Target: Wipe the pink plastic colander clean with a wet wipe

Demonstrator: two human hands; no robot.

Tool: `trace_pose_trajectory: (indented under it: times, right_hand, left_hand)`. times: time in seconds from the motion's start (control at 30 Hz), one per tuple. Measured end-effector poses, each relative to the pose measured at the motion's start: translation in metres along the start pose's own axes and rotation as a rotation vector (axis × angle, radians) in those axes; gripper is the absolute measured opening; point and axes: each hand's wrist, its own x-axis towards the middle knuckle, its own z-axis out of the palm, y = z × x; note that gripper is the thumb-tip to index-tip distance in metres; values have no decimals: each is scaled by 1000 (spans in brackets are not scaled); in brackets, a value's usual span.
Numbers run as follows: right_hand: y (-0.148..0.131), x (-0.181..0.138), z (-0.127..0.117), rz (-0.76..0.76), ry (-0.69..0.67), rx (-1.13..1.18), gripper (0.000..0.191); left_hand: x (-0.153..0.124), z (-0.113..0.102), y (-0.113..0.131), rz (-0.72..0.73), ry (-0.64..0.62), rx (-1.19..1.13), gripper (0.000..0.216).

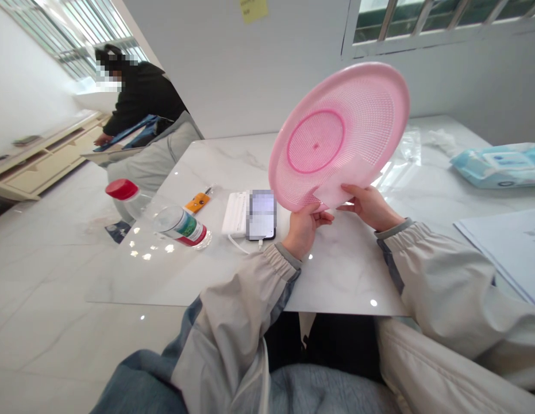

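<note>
A pink mesh colander (319,141) is tilted up above the white marble table (336,270), its inside facing me. My left hand (302,230) is closed on its lower rim, thumb in front and fingers behind. A pale, thin sheet that looks like a wet wipe (349,181) lies over the lower right part of the rim. My right hand (370,206) pinches this wipe at the rim, thumb on the front. Some of the right fingers are hidden behind the wipe and rim.
Left of my hands lie a phone (262,215) on a cable, a white power bank (235,214) and an orange item (198,202). A red-capped bottle (181,225) stands further left. At right are a wipes pack (502,165) and papers (508,241). A person (142,98) sits beyond.
</note>
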Motion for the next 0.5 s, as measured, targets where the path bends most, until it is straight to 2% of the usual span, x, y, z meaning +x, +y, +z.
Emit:
trace_pose_trajectory:
  times: [0.07,0.17,0.27,0.4,0.5]
  right_hand:
    - [-2,0,-4,45,-20,-73,22]
    - [-6,-2,-11,132,-136,-125,40]
    - [-11,-3,-17,203,-292,-150,51]
    - [-15,-2,-23,317,-470,-189,55]
    - [-15,1,-26,429,-562,-200,58]
  left_hand:
    - [0,-1,1,27,15,25,49]
    - [0,-1,3,56,34,72,57]
    - [-2,-1,5,62,32,118,56]
    - [-3,-3,7,74,43,130,57]
    - [-3,-5,6,69,87,141,39]
